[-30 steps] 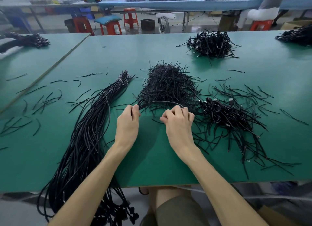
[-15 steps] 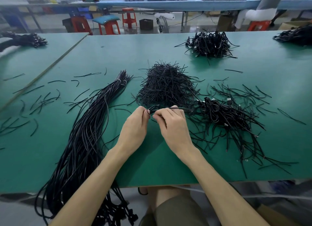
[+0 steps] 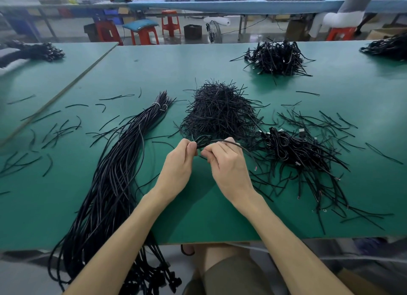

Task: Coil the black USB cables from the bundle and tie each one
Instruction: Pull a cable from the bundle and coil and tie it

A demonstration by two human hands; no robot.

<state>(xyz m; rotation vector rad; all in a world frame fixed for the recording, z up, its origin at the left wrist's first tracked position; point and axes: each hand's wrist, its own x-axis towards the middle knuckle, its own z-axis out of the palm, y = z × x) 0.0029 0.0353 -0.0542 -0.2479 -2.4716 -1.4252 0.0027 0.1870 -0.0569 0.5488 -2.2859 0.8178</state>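
My left hand [image 3: 176,165] and my right hand [image 3: 226,162] were together over the middle of the green counter [image 3: 198,206], a little in from its near edge. Both were closed in a pinch on the same small coil of black cable [image 3: 203,140]: the left thumb and fingers gripped the coil's left side, and the right fingers were curled round the strand that ran off it to the right. I could not tell how many turns the coil had, since my fingers covered most of it.

The long bundle of uncoiled USB cables [image 3: 114,173] lay to the left of my hands, running from a white tie [image 3: 157,105] near the counter's middle down to the near edge, where its ends hung over the side. Just beyond my hands sat a heap of short black tie wires [image 3: 220,112]. To the right of my right hand, close to it, was a loose pile of coiled cables [image 3: 295,149], their tails spreading toward the near right corner. A second pile of coiled cables [image 3: 275,58] lay well apart, toward the far edge. Stray short wires [image 3: 57,132] were scattered across the left part of the counter. Past the far edge stood orange stools [image 3: 144,34].
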